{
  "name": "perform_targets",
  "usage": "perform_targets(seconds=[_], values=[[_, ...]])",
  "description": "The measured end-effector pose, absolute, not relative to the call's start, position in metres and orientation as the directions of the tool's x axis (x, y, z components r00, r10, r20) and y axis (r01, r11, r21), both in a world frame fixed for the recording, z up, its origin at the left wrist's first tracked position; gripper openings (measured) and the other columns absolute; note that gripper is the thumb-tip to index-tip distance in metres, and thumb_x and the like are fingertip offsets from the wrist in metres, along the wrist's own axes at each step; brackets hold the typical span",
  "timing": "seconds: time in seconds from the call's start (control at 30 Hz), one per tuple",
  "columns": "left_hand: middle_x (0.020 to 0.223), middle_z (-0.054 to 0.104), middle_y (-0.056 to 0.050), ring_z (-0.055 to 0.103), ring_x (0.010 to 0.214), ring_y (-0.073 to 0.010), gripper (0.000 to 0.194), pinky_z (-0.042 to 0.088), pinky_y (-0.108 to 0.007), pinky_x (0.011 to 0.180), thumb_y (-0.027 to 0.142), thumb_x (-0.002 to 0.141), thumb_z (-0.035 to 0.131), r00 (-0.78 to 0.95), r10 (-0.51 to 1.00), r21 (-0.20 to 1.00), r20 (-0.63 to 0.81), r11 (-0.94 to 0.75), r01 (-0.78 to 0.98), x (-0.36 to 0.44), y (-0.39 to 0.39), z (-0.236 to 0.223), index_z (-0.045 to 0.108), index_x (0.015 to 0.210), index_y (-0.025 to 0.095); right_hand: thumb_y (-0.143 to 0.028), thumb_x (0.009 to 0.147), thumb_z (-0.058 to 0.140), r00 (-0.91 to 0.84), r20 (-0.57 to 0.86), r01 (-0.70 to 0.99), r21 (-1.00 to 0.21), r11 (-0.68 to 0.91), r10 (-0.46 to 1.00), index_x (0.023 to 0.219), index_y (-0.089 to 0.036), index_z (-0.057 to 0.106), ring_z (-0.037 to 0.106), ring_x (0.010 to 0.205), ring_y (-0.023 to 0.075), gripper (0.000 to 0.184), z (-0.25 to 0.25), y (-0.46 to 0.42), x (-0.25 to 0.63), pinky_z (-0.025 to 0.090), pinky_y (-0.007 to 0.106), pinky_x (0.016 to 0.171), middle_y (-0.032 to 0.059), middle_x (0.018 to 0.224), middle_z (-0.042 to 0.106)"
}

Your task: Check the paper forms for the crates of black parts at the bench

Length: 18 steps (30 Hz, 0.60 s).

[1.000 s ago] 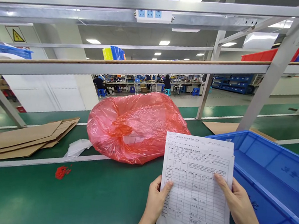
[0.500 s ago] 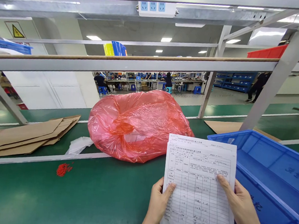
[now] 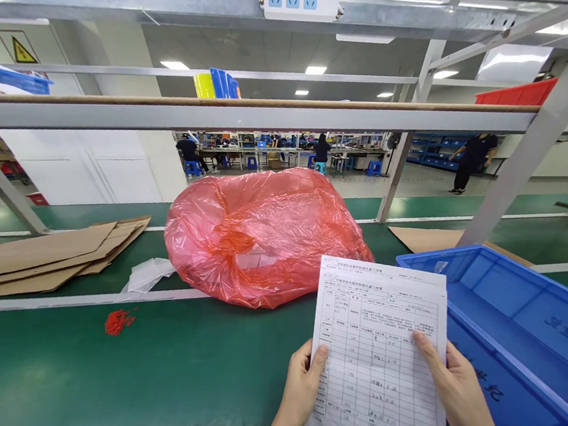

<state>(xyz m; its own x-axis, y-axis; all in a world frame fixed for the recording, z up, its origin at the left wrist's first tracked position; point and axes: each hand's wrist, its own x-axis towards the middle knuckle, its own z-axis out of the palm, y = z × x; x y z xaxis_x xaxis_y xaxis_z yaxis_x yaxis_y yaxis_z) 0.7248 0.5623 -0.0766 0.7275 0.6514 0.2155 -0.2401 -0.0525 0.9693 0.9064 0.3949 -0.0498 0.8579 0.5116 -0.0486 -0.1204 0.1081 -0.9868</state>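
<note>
I hold a printed paper form point(image 3: 377, 363), two sheets stacked, upright above the green table point(image 3: 148, 374). My left hand point(image 3: 301, 385) grips its left edge with the thumb on the front. My right hand point(image 3: 451, 383) holds the right edge, thumb pressed across the table of the form. Just behind the paper lies a bulging red plastic bag point(image 3: 262, 234). An empty blue plastic bin point(image 3: 517, 342) sits to the right, close to my right hand.
Flattened cardboard sheets point(image 3: 43, 260) lie at the left, a white plastic scrap point(image 3: 147, 275) and red bits point(image 3: 117, 321) near them. More cardboard point(image 3: 427, 239) lies behind the bin. A metal frame point(image 3: 273, 121) with a power strip point(image 3: 299, 1) crosses overhead. People work in the background.
The view has tilted slightly, and a person has walked into sight at the far right. My hands and the paper have barely shifted.
</note>
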Motion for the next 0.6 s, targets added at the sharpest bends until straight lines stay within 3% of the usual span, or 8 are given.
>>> perform_targets(seconds=[0.33, 0.5, 0.6], values=[[0.113, 0.075, -0.013, 0.067, 0.098, -0.0279, 0.053, 0.054, -0.04, 0.093, 0.059, 0.096, 0.056, 0.712, 0.666, 0.968, 0.224, -0.065, -0.243, 0.722, 0.565, -0.078, 0.072, 0.119, 0.014, -0.067, 0.069, 0.082, 0.856, -0.044, -0.098, -0.992, 0.079, 0.516, 0.132, -0.022, 0.068, 0.076, 0.092, 0.0367, 0.078, -0.043, 0.4, 0.897, 0.068, 0.038, 0.061, 0.0117, 0.114, 0.078], [0.112, 0.075, -0.012, 0.067, 0.101, -0.0281, 0.051, 0.053, -0.037, 0.091, 0.058, 0.095, 0.058, 0.704, 0.672, 0.968, 0.229, -0.084, -0.235, 0.721, 0.566, -0.078, 0.072, 0.117, 0.014, -0.065, 0.072, 0.08, 0.885, -0.018, -0.06, -0.995, 0.076, 0.464, 0.124, -0.024, 0.072, 0.075, 0.095, 0.0348, 0.067, -0.039, 0.399, 0.889, 0.067, 0.031, 0.059, 0.0096, 0.117, 0.077], [0.112, 0.075, -0.011, 0.066, 0.101, -0.0276, 0.05, 0.052, -0.037, 0.091, 0.057, 0.094, 0.059, 0.712, 0.665, 0.969, 0.226, -0.077, -0.236, 0.722, 0.567, -0.08, 0.072, 0.117, 0.014, -0.066, 0.069, 0.081, 0.869, -0.043, -0.076, -0.996, 0.048, 0.493, 0.127, -0.024, 0.07, 0.075, 0.097, 0.0367, 0.073, -0.047, 0.396, 0.896, 0.068, 0.035, 0.062, 0.0099, 0.118, 0.077]])
